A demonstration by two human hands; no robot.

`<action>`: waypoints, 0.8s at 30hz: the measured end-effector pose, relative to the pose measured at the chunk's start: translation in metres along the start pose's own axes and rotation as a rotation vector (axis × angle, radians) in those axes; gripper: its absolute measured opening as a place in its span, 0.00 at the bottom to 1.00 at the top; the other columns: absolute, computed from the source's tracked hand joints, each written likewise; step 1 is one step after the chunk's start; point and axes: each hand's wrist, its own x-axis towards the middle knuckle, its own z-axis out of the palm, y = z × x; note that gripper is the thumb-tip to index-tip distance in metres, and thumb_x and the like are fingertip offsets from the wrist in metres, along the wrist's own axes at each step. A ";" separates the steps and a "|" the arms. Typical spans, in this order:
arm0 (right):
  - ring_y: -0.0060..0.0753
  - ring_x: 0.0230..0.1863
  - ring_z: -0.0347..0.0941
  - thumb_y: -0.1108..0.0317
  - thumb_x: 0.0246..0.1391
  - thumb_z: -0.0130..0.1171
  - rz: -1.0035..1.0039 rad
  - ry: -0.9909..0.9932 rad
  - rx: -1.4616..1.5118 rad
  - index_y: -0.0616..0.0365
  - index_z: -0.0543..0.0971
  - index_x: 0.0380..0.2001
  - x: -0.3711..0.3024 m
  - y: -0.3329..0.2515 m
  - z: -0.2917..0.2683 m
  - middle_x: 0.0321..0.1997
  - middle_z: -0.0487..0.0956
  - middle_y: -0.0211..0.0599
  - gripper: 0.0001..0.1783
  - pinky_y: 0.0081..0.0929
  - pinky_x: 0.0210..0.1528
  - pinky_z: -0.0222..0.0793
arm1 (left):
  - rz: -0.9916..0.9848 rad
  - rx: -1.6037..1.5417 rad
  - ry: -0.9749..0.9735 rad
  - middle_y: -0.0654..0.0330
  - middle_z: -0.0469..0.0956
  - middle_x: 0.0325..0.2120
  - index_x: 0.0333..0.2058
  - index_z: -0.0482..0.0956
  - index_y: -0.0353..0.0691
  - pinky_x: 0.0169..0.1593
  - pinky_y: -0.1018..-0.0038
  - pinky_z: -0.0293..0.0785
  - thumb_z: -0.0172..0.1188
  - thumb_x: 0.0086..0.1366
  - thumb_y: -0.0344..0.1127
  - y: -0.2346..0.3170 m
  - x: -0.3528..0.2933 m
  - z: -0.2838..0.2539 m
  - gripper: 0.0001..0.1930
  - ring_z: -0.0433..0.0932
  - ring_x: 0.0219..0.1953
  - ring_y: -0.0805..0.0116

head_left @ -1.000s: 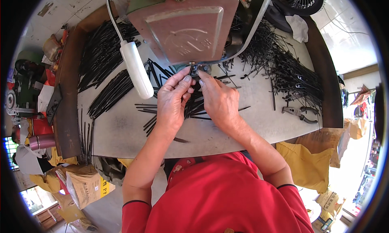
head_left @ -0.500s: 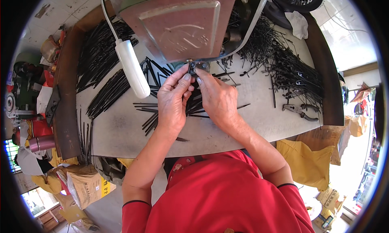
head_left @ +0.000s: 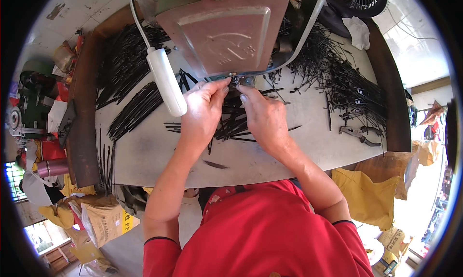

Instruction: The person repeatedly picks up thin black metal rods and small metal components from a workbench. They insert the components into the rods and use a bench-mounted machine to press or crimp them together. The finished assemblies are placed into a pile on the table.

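Observation:
Both my hands are up at the foot of a machine with a reddish-brown, green-edged cover (head_left: 224,38). My left hand (head_left: 201,110) is closed, thumb and forefinger pinched together at the small metal working point (head_left: 235,79) under the cover. My right hand (head_left: 265,117) is closed too, its thumb and forefinger meeting just right of that point. What the fingertips grip is too small and too hidden to name. Below and between the hands lie several thin black rods (head_left: 231,127), fanned out on the pale tabletop (head_left: 144,159).
Black rods (head_left: 132,113) lie in bundles at the left. A tangled heap of thin black rods (head_left: 354,86) covers the right side, with pliers (head_left: 360,134) in front. A white tube lamp (head_left: 166,81) hangs beside my left hand. Dark raised edging (head_left: 83,132) borders the table; a fan (head_left: 359,0) stands far right.
My left hand has rolled over, so its back now faces up, and its wrist has swung slightly left. The right hand stays near the working point. The whole view has shifted a little.

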 end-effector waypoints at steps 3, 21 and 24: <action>0.53 0.25 0.76 0.69 0.56 0.53 0.005 -0.002 0.078 0.58 0.76 0.42 0.002 0.004 -0.003 0.25 0.78 0.49 0.11 0.43 0.27 0.70 | 0.008 0.027 0.030 0.54 0.76 0.24 0.38 0.81 0.36 0.33 0.73 0.72 0.59 0.59 0.23 0.002 -0.002 0.003 0.08 0.75 0.26 0.64; 0.47 0.29 0.78 0.74 0.55 0.54 -0.049 -0.171 0.215 0.60 0.77 0.40 -0.018 -0.013 -0.041 0.29 0.79 0.47 0.09 0.33 0.29 0.73 | -0.620 -0.969 -0.348 0.55 0.79 0.33 0.44 0.72 0.32 0.40 0.74 0.80 0.59 0.62 0.31 0.006 -0.030 -0.011 0.14 0.81 0.34 0.68; 0.37 0.28 0.79 0.76 0.55 0.54 -0.056 -0.148 0.223 0.60 0.78 0.42 -0.029 -0.028 -0.046 0.28 0.80 0.42 0.11 0.29 0.29 0.73 | -0.591 -1.071 -0.366 0.57 0.78 0.33 0.39 0.71 0.36 0.43 0.69 0.80 0.58 0.63 0.30 0.009 -0.041 -0.007 0.08 0.81 0.35 0.66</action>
